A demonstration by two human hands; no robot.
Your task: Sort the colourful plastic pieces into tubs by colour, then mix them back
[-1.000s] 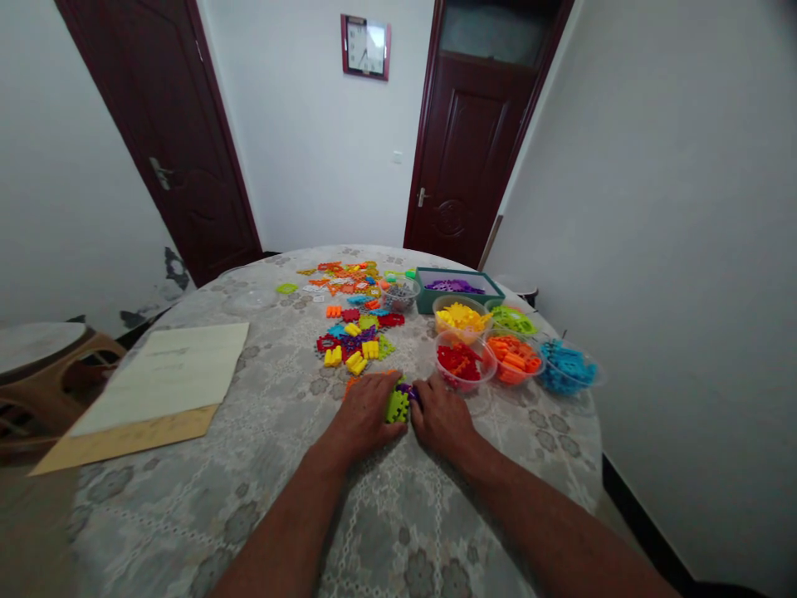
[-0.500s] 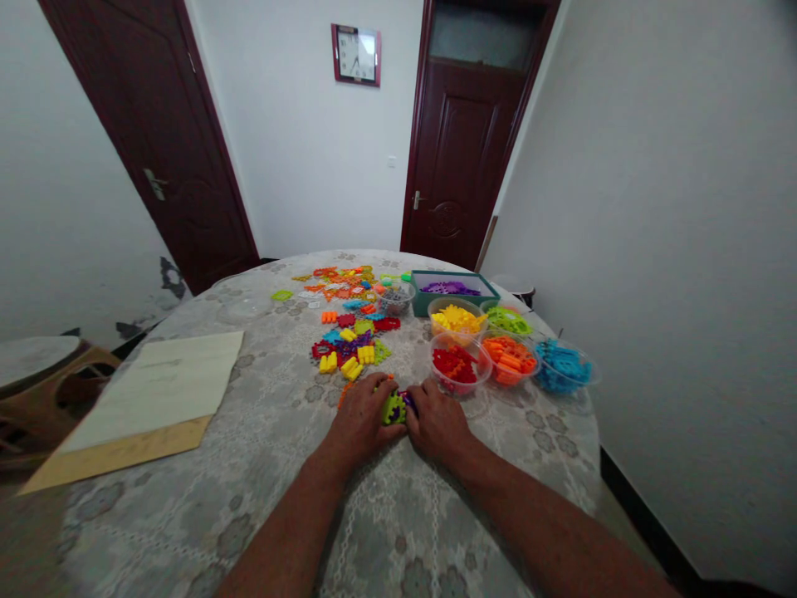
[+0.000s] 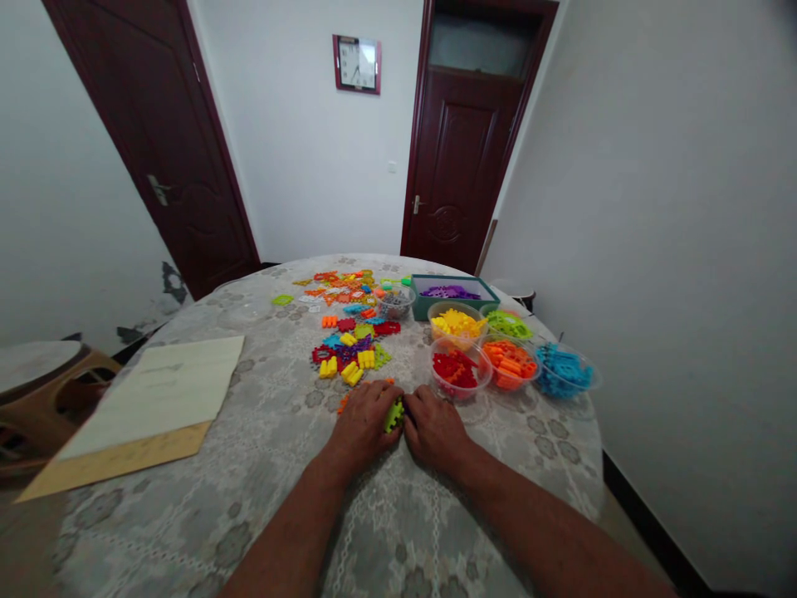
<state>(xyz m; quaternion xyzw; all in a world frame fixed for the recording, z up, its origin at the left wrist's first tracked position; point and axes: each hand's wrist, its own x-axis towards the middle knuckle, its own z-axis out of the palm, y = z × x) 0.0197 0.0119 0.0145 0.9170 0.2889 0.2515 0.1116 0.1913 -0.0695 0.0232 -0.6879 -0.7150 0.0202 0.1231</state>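
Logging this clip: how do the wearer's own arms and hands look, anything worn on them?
Nothing worn shows. The left hand and right hand are ungloved, with no ring, watch or bracelet visible. The left forearm and right forearm are bare where seen, without sleeves or cables.

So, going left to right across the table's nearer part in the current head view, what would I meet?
Pale sheet, left hand, lime green piece, right hand, bowl of orange pieces, bowl of blue pieces.
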